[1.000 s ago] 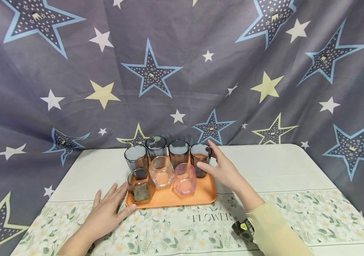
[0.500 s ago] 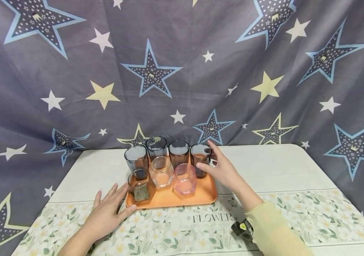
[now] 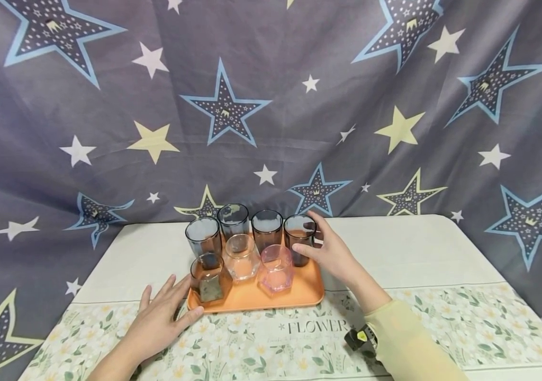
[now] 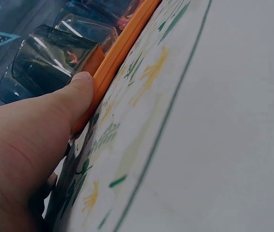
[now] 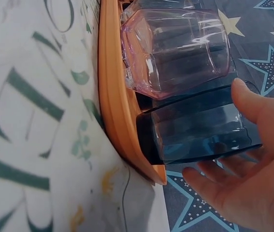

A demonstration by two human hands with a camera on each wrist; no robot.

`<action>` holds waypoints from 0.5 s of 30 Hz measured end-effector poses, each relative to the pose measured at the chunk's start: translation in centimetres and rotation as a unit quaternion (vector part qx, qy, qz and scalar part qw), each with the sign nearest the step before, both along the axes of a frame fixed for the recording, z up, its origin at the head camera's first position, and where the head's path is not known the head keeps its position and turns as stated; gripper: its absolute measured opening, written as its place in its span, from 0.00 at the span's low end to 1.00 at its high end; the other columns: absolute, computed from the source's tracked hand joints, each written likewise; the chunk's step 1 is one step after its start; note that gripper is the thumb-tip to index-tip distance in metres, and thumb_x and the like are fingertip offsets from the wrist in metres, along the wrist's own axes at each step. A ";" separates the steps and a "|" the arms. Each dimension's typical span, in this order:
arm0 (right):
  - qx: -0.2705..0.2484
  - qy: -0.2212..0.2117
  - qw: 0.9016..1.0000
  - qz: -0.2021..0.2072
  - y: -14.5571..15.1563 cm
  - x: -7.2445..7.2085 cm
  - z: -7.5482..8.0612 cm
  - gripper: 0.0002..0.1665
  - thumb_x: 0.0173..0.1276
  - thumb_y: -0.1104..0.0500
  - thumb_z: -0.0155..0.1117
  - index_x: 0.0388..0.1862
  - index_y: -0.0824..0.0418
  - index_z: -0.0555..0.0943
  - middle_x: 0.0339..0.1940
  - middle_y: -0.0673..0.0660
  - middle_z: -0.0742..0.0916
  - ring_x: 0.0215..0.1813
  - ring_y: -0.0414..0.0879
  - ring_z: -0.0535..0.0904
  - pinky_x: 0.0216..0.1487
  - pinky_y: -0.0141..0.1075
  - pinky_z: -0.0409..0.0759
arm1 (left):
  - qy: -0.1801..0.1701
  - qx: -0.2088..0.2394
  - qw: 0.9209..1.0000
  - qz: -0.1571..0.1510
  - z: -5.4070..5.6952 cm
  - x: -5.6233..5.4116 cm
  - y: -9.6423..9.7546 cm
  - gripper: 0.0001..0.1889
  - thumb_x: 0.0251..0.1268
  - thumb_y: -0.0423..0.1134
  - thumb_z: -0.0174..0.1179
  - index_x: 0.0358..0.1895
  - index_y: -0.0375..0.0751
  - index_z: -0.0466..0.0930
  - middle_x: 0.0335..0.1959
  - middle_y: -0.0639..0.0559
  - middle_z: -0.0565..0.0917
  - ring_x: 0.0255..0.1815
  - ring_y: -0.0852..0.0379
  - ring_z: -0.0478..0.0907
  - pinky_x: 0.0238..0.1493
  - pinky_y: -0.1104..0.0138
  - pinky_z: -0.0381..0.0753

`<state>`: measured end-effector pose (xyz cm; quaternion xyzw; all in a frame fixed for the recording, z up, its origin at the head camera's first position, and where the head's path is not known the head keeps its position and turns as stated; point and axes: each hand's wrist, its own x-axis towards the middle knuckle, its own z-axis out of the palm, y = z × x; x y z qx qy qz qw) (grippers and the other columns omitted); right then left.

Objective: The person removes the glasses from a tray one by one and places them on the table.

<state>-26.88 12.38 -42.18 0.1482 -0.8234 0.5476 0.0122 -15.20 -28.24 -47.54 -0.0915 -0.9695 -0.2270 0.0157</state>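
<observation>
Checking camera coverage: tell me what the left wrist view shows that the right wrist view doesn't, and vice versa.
Of these two, only the left wrist view shows the left hand and the short smoky glass. Only the right wrist view shows the right hand, curved round a tall dark glass, and large printed letters. Both show the orange tray, the flowered tablecloth and the star-patterned backdrop.

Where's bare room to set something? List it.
Free: the tablecloth left of the left hand and right of the right hand; front right corner of the orange tray, by the pink glass. Crowded: tray's back and left, packed with glasses.
</observation>
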 end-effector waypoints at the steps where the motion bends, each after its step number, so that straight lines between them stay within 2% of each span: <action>1: -0.003 0.001 1.000 0.000 0.0 0.0 0.0 0.57 0.73 0.58 0.82 0.92 0.58 0.58 0.76 0.69 0.79 0.74 0.66 0.79 0.71 0.53 0.83 | 0.001 0.001 1.000 0.000 0.0 0.0 0.0 0.47 0.79 0.70 0.61 0.85 0.37 0.68 0.84 0.35 0.69 0.88 0.28 0.52 0.78 0.22 0.29; 15: 0.011 0.004 1.000 -0.029 -0.2 0.0 -0.1 0.55 0.69 0.55 0.86 0.88 0.57 0.65 0.71 0.64 0.84 0.71 0.62 0.82 0.70 0.55 0.83 | 0.006 -0.005 1.000 -0.002 0.2 0.3 0.2 0.46 0.80 0.69 0.61 0.85 0.37 0.69 0.83 0.36 0.71 0.88 0.28 0.54 0.78 0.21 0.32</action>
